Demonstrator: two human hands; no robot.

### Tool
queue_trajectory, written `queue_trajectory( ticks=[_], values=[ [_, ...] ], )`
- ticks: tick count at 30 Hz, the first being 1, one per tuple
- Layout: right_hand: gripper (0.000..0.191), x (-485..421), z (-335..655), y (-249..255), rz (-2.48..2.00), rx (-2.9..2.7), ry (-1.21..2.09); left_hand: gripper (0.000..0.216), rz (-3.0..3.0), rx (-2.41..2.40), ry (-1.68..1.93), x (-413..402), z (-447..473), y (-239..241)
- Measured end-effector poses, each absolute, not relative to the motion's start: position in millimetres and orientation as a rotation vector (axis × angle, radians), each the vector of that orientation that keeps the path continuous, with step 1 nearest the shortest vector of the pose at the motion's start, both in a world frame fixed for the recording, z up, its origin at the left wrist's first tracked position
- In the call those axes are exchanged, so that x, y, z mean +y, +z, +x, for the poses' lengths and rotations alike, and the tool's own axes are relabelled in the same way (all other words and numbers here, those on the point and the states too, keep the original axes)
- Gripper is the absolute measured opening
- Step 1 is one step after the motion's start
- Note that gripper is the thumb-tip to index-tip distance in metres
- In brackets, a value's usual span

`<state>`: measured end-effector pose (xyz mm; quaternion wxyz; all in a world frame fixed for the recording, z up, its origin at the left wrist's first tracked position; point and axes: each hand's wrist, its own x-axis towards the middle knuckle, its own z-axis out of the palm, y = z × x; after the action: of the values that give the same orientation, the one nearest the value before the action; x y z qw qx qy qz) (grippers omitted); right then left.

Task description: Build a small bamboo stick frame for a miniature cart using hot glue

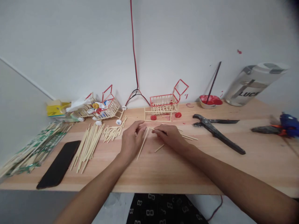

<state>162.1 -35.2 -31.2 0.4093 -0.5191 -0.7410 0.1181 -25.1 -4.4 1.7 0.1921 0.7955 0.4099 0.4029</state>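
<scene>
On the tabletop, my left hand [132,138] is closed, its thumb and fingers beside the upper part of a long wooden stick [143,144]. My right hand [170,137] pinches a short wooden stick near the long one's top end; its fingers hide most of that piece. A loose short stick [159,148] lies below my right hand, and several more sticks [189,137] stick out to its right. Just behind both hands stands a small stick-built cart [163,107] with red-painted rim, handle and wheels. A plain stick frame [158,120] is in front of it.
Left are stick piles [86,149], a black phone [59,165], packaged sticks [35,149] and white-wheeled carts [106,109]. Right are black pliers [217,133], a red paint dish [211,101] with a brush, a clear container [249,85] and a blue tool [288,126].
</scene>
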Motion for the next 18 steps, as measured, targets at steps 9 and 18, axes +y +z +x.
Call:
queue_trajectory(
  ticks=[9,18],
  values=[
    [0.024,-37,160,-30,-1.279,-1.858,0.319,0.022,2.556,0.881,1.253,6,-20,19],
    [0.024,-36,160,-32,-1.279,-1.893,0.276,0.009,2.865,0.882,0.863,10,4,26]
  ],
)
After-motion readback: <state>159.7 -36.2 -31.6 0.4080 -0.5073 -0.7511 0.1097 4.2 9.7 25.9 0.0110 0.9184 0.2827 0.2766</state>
